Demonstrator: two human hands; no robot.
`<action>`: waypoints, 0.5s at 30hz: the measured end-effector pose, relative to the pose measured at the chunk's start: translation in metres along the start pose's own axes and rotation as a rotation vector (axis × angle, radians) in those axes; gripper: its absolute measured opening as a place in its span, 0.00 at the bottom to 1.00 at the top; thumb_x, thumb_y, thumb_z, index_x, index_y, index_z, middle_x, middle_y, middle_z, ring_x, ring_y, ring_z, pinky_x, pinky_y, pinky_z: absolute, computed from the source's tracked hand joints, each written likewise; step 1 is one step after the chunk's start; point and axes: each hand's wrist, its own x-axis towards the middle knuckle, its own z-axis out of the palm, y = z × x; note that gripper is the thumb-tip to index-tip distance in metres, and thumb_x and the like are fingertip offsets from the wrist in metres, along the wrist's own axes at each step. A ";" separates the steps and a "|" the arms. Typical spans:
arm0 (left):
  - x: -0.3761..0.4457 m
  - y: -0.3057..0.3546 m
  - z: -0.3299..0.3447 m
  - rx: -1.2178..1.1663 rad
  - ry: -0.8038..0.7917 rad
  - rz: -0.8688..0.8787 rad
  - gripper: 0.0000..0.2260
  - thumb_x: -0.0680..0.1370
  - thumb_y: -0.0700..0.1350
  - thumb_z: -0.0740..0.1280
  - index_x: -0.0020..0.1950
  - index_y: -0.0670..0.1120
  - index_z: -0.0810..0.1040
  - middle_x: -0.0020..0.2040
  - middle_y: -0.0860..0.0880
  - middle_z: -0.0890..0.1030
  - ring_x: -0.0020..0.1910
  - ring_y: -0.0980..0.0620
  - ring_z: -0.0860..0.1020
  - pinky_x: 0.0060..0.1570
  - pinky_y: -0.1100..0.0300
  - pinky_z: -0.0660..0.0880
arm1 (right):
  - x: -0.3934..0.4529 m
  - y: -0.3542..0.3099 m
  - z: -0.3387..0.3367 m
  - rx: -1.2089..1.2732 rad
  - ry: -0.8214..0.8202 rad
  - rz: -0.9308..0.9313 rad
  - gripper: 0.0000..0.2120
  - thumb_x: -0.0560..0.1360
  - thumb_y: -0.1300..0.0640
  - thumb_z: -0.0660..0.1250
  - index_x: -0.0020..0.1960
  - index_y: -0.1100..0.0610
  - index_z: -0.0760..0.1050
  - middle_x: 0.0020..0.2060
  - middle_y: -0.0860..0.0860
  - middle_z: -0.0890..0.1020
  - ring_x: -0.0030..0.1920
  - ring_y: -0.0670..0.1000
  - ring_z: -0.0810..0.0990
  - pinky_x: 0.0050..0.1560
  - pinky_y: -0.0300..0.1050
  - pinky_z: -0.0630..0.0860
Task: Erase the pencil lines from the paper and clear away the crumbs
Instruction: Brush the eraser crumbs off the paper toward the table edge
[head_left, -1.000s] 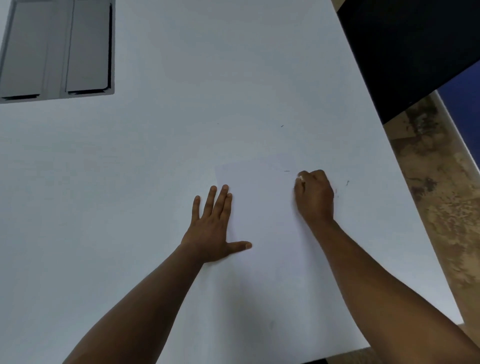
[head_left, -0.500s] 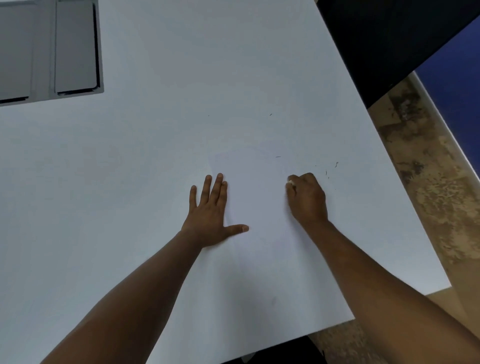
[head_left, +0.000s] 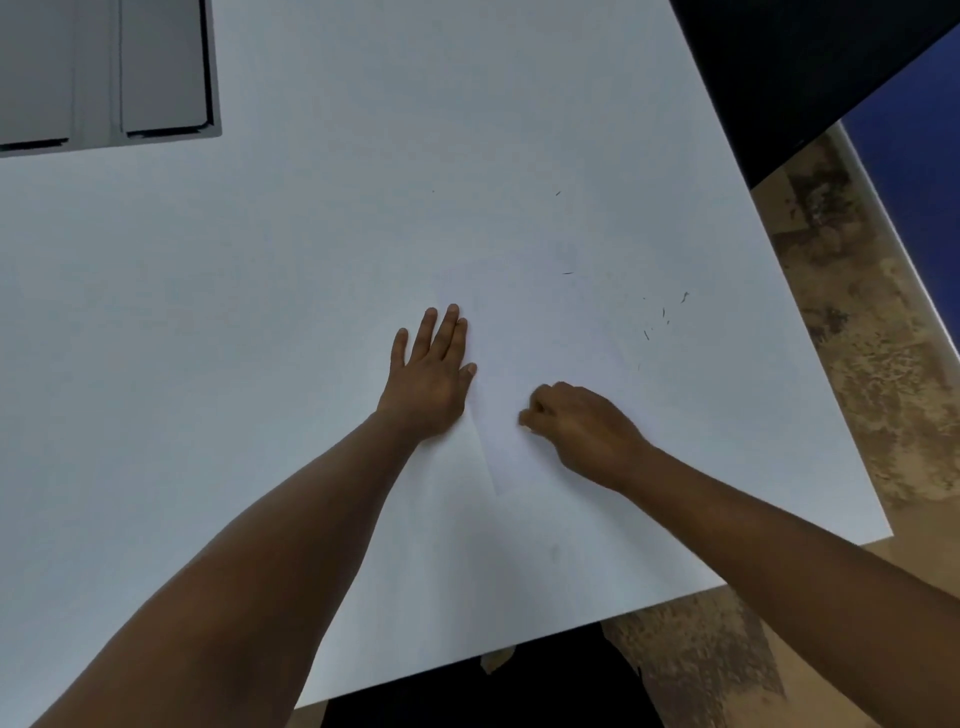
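1. Left hand (head_left: 428, 376), frame centre: flat, fingers straight and nearly together, pressing the left edge of the paper (head_left: 561, 332).
2. Right hand (head_left: 576, 426), just right of it: fingers curled tight on the sheet; an eraser inside cannot be made out.
3. Paper: white on the white table (head_left: 260, 312), barely distinct.
4. Crumbs (head_left: 662, 314): dark specks, centre right, well apart from both hands.
5. Grey panel (head_left: 104, 73), upper left.
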 end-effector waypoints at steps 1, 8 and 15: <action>0.000 0.001 0.000 0.002 -0.005 -0.003 0.28 0.88 0.54 0.45 0.84 0.47 0.39 0.84 0.52 0.36 0.82 0.49 0.34 0.79 0.43 0.35 | -0.009 0.007 -0.004 -0.015 -0.041 0.007 0.12 0.72 0.70 0.70 0.53 0.59 0.80 0.44 0.55 0.79 0.41 0.58 0.78 0.37 0.46 0.72; -0.002 0.001 0.005 0.011 -0.020 -0.006 0.32 0.86 0.61 0.44 0.83 0.47 0.36 0.83 0.52 0.33 0.81 0.49 0.31 0.78 0.43 0.32 | 0.020 -0.012 -0.007 0.156 0.071 0.251 0.09 0.80 0.55 0.63 0.50 0.59 0.80 0.43 0.56 0.79 0.43 0.58 0.79 0.43 0.48 0.73; -0.001 -0.001 0.014 0.093 0.021 0.015 0.36 0.83 0.66 0.39 0.83 0.47 0.34 0.83 0.50 0.31 0.81 0.49 0.29 0.78 0.42 0.32 | -0.005 -0.026 0.023 0.238 0.334 0.397 0.02 0.74 0.65 0.68 0.42 0.61 0.77 0.37 0.56 0.78 0.35 0.57 0.77 0.37 0.45 0.68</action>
